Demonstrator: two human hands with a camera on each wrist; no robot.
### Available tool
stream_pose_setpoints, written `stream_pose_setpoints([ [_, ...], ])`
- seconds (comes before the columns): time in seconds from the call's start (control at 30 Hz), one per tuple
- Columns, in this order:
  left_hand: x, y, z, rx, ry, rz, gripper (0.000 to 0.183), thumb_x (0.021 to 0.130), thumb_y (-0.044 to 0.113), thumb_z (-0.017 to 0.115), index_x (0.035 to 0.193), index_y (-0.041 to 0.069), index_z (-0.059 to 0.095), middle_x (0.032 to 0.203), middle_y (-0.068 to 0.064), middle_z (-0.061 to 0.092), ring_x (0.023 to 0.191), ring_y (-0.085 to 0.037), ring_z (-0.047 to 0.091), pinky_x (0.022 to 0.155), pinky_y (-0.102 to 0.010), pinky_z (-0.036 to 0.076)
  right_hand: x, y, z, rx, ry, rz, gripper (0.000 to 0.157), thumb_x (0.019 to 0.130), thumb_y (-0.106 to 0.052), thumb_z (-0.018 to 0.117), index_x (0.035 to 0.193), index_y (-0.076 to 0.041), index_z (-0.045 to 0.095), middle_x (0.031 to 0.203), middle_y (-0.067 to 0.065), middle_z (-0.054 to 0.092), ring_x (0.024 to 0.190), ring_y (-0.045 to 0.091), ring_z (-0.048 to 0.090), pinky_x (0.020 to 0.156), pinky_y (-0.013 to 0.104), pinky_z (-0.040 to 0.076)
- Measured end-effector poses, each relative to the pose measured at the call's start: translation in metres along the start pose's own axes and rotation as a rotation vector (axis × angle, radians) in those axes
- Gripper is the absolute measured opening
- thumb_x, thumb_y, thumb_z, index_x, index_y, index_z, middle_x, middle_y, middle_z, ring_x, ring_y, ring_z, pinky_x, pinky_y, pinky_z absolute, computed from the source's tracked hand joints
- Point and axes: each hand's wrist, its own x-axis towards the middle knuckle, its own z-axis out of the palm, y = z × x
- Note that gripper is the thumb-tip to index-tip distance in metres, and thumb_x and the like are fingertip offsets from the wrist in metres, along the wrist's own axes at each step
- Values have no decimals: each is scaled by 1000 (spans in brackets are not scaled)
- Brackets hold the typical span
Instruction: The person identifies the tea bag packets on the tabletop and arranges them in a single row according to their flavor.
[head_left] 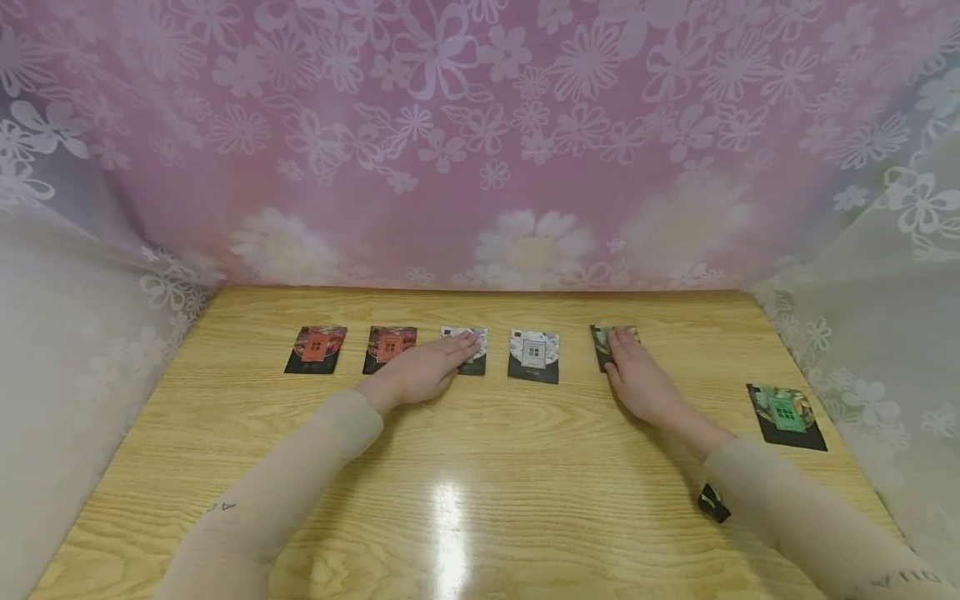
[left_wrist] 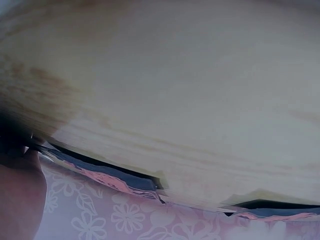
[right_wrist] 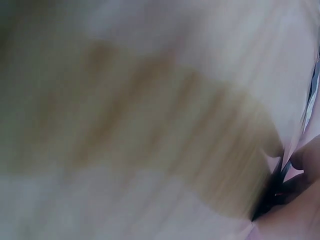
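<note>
In the head view several small flat packets lie along the far part of the table. My left hand (head_left: pixel 420 368) rests with straight fingers over a white and black packet (head_left: pixel 474 365), hiding part of it. My right hand (head_left: pixel 639 383) lies with extended fingers on a green and black packet (head_left: pixel 602 337), covering most of it. Between the hands sits another white packet (head_left: pixel 534 356). At the lower corner of the right wrist view, part of the right hand (right_wrist: pixel 305 190) touches the dark edge of a packet. A piece of the left hand (left_wrist: pixel 20 200) shows in the left wrist view.
Two red packets, one far left (head_left: pixel 316 349) and one beside the left forearm (head_left: pixel 389 349), lie on the wooden table (head_left: pixel 525 475). Another green packet (head_left: pixel 787 417) lies near the right edge. Flowered pink cloth (head_left: pixel 480 167) hangs behind the table.
</note>
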Motion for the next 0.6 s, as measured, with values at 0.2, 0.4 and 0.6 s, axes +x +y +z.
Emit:
stream_pose_setpoints([
  [0.2,-1,1,-1,8,6,0,58,115,20,41,170,12,25,179,-5,19,165,-27,22,136,-46,24,-7,-16,3,-7,30,11,60,112,-11,45,158,22,24,166,43,20,158,57,20,130,68,21],
  [0.4,-2,1,-1,-6,4,-9,58,115,20,41,170,13,25,179,-5,18,166,-27,22,136,-46,24,-10,-27,8,-26,39,30,60,112,-11,47,158,21,26,167,41,23,158,55,22,131,66,23],
  [0.6,-1,3,-2,-5,3,-2,57,115,19,41,170,12,25,179,-6,19,165,-28,22,136,-46,24,-13,-32,10,-38,52,37,59,112,-11,50,158,20,29,166,40,26,157,54,26,131,65,25],
])
